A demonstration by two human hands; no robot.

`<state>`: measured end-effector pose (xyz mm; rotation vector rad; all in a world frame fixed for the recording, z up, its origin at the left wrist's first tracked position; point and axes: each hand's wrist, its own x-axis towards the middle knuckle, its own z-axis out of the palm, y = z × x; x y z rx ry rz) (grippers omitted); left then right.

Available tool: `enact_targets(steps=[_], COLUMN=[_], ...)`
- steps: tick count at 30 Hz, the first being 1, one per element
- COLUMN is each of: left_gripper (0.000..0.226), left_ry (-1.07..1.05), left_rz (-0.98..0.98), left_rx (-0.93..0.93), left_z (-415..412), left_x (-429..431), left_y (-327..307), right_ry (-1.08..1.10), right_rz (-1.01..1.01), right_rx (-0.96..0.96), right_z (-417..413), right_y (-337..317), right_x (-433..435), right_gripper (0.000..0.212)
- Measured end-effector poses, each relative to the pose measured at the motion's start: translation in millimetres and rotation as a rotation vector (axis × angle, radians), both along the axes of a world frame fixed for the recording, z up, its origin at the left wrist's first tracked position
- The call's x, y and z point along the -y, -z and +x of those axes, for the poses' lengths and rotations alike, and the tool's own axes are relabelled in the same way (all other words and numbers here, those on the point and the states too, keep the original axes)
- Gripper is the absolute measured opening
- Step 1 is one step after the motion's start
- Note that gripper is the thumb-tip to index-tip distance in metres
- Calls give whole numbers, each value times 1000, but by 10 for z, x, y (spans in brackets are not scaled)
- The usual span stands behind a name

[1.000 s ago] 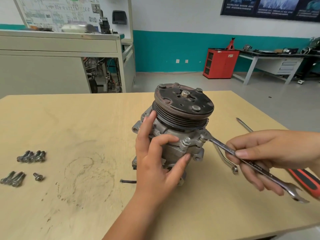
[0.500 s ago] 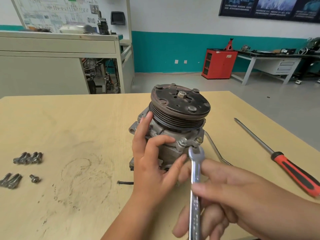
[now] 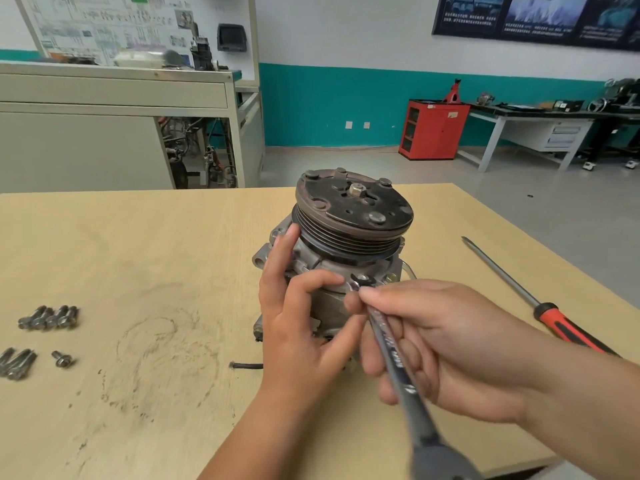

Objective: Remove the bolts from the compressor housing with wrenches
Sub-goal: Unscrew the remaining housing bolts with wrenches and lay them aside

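Nearest me, the right hand (image 3: pixel 450 344) curls its fingers round the wrench (image 3: pixel 391 351) shank. The shank has swung in from the right since a second ago, and its head now sits at a bolt (image 3: pixel 361 279) just beyond the fingertips. I judge this a re-seat for another loosening stroke. Beside it, the left hand (image 3: pixel 298 317) grips the compressor housing (image 3: pixel 329 306), upright on the table (image 3: pixel 138 254). Removed bolts (image 3: pixel 48 318) lie well left of that hand. The shank stamping is blurred, and the wall posters (image 3: pixel 536 15) beyond are unreadable.

Bare left hand (image 3: pixel 298 327), bare right hand (image 3: pixel 450 348)
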<state>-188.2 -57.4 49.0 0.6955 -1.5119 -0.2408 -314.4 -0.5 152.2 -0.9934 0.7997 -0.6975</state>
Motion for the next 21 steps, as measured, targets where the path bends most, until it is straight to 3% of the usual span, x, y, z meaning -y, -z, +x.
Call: enact_targets(steps=[2,5,7,8,13,16,21], left_gripper=[32,32,32,32,31,32,29], left_ry=[-24,-35,-40,-41,-42,-42,-44], left_rz=[-8,-14,-13,-10,-10,-17,-32], left_rx=[18,40,49,49,45,39,8], left_z=[2,11,15,16,10,16,-2], left_x=[10,10,1,-6,-10,6,26], left_y=[4,6,9,7,0,21,49], right_ry=[-100,-219,-177,-166,-362,-354,-239], right_rz=[-54,-383,-549,-547,-241,-90,23], right_rx=[-249,-805,-962,-935,-450,-188,-49], right_z=[-171,-448,-608,-675,-731,-505,-205], right_y=[-49,-202,-298,-318,-63,30,11], right_x=[126,347,438,452,300,153,58], right_gripper=[31,32,30,29,27,21,27])
